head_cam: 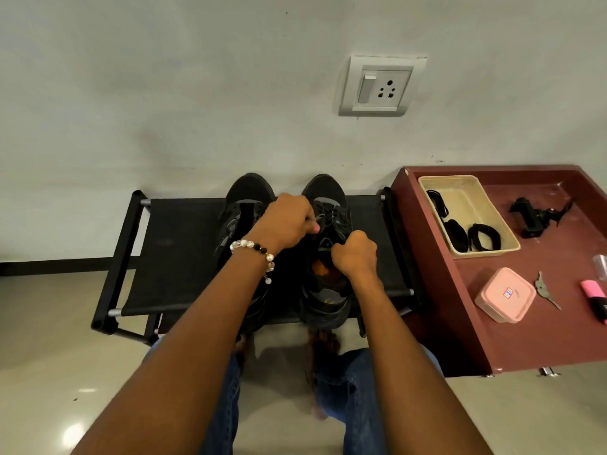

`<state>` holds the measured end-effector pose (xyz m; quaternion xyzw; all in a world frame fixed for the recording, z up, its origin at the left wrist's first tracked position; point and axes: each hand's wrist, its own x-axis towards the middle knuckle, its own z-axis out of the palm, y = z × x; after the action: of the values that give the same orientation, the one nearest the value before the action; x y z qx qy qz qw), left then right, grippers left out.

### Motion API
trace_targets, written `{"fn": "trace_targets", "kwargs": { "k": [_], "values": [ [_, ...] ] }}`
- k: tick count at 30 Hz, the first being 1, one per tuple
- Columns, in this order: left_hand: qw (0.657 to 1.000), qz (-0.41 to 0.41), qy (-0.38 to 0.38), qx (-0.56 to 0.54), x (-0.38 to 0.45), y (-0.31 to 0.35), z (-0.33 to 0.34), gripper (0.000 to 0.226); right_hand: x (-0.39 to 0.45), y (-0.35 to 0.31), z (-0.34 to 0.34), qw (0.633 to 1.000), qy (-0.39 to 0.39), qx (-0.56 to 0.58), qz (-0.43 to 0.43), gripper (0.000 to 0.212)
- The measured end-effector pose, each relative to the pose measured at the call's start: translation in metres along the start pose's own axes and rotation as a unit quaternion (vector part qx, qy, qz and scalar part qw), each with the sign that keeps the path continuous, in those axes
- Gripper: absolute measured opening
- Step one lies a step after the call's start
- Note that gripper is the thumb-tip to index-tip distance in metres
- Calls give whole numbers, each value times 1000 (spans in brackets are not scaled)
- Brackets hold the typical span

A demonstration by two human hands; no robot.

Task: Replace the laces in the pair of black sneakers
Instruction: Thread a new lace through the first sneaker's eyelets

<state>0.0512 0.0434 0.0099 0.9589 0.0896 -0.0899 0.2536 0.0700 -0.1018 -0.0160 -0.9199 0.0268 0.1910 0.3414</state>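
Two black sneakers stand side by side on a low black rack (177, 244), toes toward the wall. My left hand (289, 221), with a bead bracelet on the wrist, reaches across the left sneaker (244, 195) and pinches the black lace on the right sneaker (328, 195). My right hand (356, 256) is curled over the right sneaker's tongue and seems to grip a lace end there. Spare black laces (483, 236) lie in a beige tray (492, 205) on the table to the right.
A maroon table (525, 336) stands right of the rack with a pink box (505, 295), keys (543, 289), a pink highlighter (596, 298) and a black gadget (535, 216). A wall socket (381, 85) is above. My jeans-clad legs and bare feet are below the rack.
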Motion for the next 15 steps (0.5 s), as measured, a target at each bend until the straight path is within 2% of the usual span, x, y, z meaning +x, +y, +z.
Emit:
{"fn": "trace_targets", "kwargs": {
  "k": [2,4,6,8,9,10,12,13,14,15],
  "values": [
    [1000,-12,9,2,-1,-4,-4,12,0,1,0,1000,2,3,2,21],
    [998,-32,18,-56,-5,-9,-7,16,1,0,1,1000,2,5,4,19],
    [982,-73,20,-175,-9,-9,-11,19,2,1,2,1000,1,8,6,14],
    [931,-97,40,-349,-12,-4,-16,25,2,1,3,1000,1,11,9,16],
    [883,-101,59,-455,-12,-2,-18,27,2,1,3,1000,2,11,11,18],
    [810,-102,77,-572,-12,-1,-21,27,2,1,4,1000,4,12,13,18],
    [616,-99,93,-776,-12,-2,-24,25,2,0,5,1000,5,13,19,16],
    [527,-95,93,-839,-11,-4,-25,25,3,0,6,1000,6,13,21,17],
    [468,-93,91,-874,-10,-4,-25,26,3,0,6,1000,8,12,22,19],
    [440,-96,94,-888,-9,-4,-23,27,3,0,6,1000,8,10,24,21]
  ]
}}
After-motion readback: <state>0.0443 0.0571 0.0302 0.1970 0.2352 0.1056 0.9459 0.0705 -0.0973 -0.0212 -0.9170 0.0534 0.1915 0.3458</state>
